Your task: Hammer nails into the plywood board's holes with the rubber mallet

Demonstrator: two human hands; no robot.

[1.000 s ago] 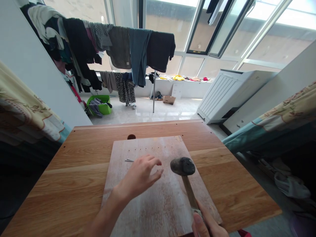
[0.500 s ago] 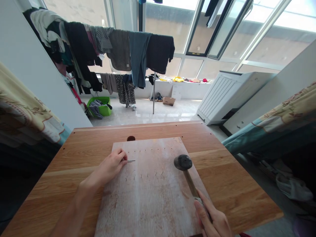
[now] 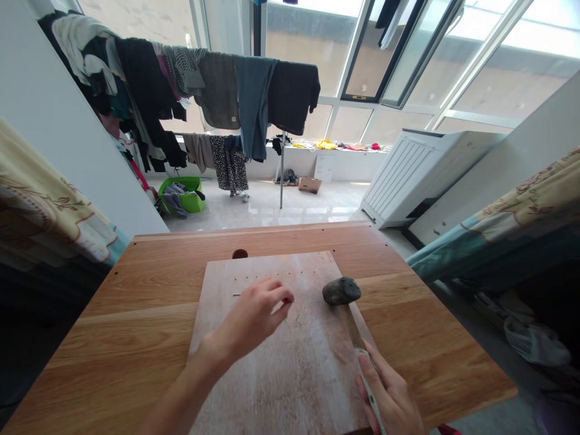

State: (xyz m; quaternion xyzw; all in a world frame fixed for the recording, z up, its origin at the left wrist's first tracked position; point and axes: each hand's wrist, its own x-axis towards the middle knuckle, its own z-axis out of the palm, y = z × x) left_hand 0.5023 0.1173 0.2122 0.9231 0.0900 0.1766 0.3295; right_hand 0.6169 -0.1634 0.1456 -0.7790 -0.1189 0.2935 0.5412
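Observation:
My right hand (image 3: 390, 389) is closed round the handle of a mallet (image 3: 342, 291), whose dark, blocky head hangs over the right edge of a pale, worn board (image 3: 272, 380). With fingertips pinched together, my left hand (image 3: 260, 308) is above the middle of that board. A thin sliver, which looks like a nail (image 3: 295, 301), pokes out from the fingertips. Beside the left hand, a short metal pin (image 3: 236, 294) lies on the board, partly covered by the hand. Small dark holes run in a row near the board's far edge. Below the left fingers, another small nail (image 3: 298, 316) shows.
The board lies on a wooden table (image 3: 113, 326), with a round dark hole (image 3: 240, 254) behind it. Beyond stand a clothes rack with hanging laundry (image 3: 254, 103), a green basin (image 3: 190, 202) and a white ribbed cabinet (image 3: 403, 175). Curtains (image 3: 512, 217) hang at both sides.
My left hand has let go of the metal pin and moved right across the board to the nails. The mallet head has shifted slightly right and turned.

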